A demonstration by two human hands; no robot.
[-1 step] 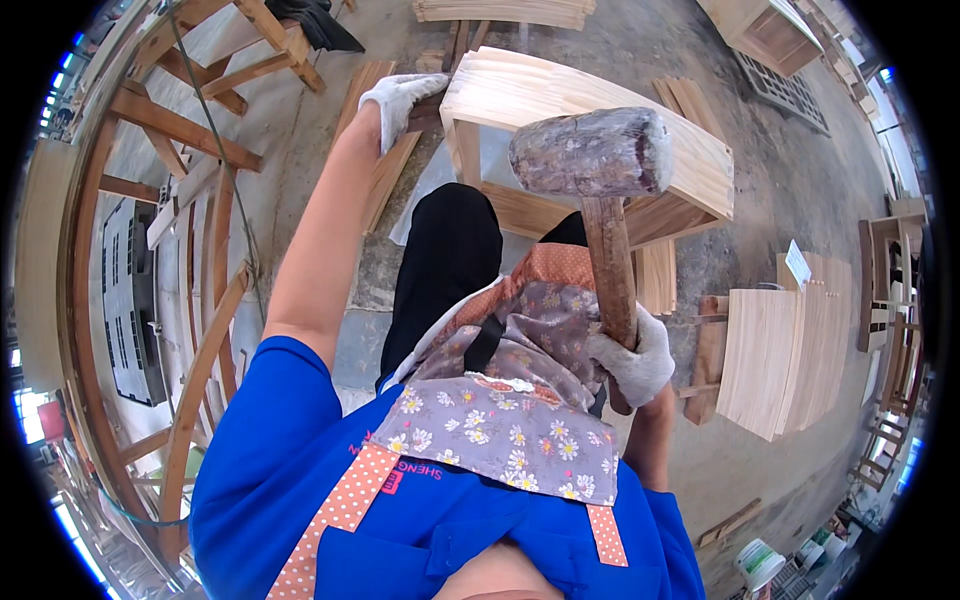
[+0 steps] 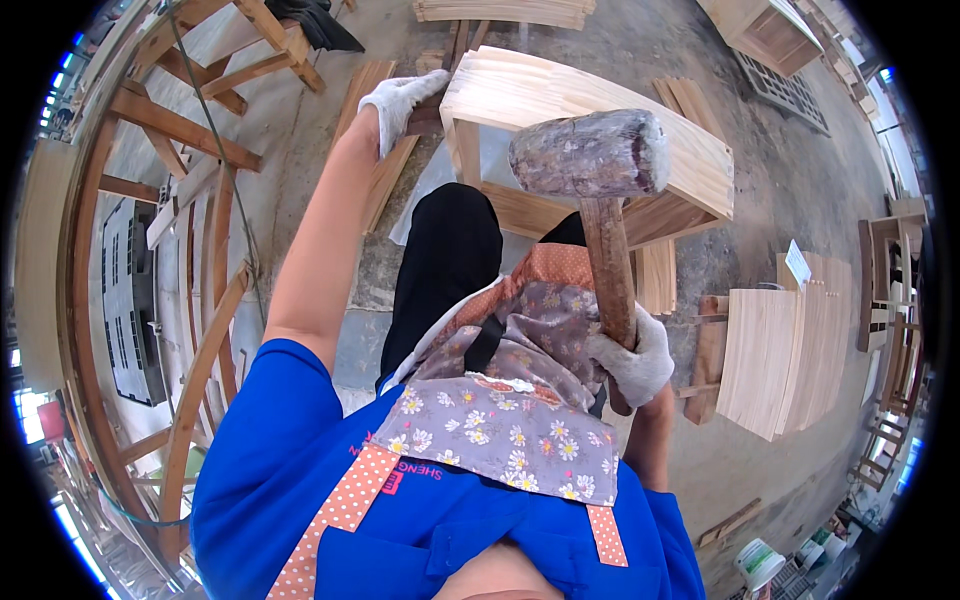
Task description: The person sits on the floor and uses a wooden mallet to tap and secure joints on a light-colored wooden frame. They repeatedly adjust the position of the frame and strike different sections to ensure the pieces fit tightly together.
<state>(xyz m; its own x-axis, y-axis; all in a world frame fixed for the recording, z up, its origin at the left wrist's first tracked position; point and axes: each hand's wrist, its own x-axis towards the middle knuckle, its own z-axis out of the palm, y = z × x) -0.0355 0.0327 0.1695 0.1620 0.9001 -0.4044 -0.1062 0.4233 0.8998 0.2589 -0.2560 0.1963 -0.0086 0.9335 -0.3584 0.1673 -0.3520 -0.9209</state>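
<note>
My right hand [image 2: 640, 362], in a whitish work glove, is closed around the wooden handle of a mallet [image 2: 590, 155]. The mallet's thick, scuffed, grey-brown head hangs in front of an open wooden box frame [image 2: 540, 85] and covers part of it. At the frame's left end is my gloved left hand [image 2: 395, 105], fingers stretched out towards the corner. Whether the fingertips touch the wood I cannot tell. Pale boards make up the frame, which stands on edge just beyond my knees with its hollow side towards me.
Stacked pale boards [image 2: 780, 360] rest on wooden supports at the right. More boards [image 2: 390, 185] lie to the left of the frame. A timber rack [image 2: 170, 400] lines the left side. A wooden cabinet [image 2: 770, 35] stands at the far right, white buckets [image 2: 760, 563] at the lower right.
The fingers of my left hand have risen slightly beside the frame's end. My right hand and the mallet stay where they were.
</note>
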